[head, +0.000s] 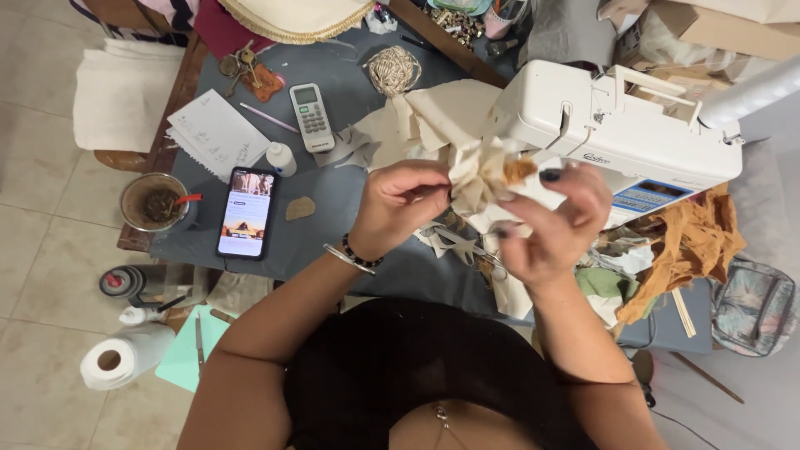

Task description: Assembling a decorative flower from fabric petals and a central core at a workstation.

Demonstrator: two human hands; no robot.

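The scissors point(467, 246) lie half hidden under the hands; the backpack point(754, 304) is cut by the right edge.

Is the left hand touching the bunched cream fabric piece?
Touching. The head view shows the left hand pinching the edge of the bunched cream fabric piece between its fingertips, with no gap; the right hand grips it too.

A home sewing corner: white sewing machine point(621, 133), fabric scraps point(692, 242), twine ball point(393, 70) on a cluttered table point(333, 208).
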